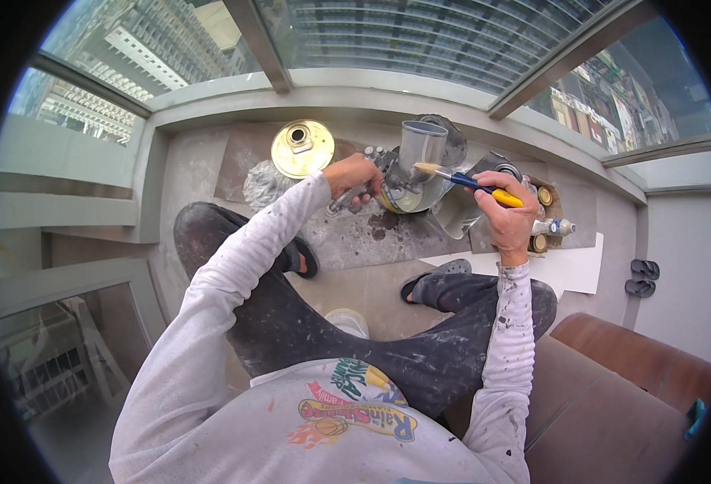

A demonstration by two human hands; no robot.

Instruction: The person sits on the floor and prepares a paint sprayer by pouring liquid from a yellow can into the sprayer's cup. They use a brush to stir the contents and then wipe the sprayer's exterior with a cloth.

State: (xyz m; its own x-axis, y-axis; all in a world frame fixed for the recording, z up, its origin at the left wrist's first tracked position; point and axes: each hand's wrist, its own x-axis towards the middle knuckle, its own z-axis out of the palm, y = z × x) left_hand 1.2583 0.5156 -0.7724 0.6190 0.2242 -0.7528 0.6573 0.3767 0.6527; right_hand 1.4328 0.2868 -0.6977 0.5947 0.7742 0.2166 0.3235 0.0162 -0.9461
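Note:
My left hand (pixel 354 179) is closed around a metal spray gun (pixel 388 168). A grey, see-through cup (pixel 422 145) stands above the gun and appears fixed to it. In my right hand (pixel 504 211) is a paintbrush (pixel 468 181) with a blue and yellow handle, gripped near its yellow end. Its pale bristles point left, close to the lower part of the cup; whether they touch it I cannot tell. Below the gun sits a round paint can (pixel 410 200), partly hidden by the gun and brush. Beside it a silvery metal container (pixel 456 216) lies tilted.
A can with a gold top (pixel 301 149) stands at the far left by crumpled plastic (pixel 267 187). Bottles (pixel 561 227) and a cardboard box lie right, near white sheets (pixel 585 264). Dark stains mark the floor covering (pixel 355 242). Windows rise behind a ledge; slippers (pixel 642 278) lie far right.

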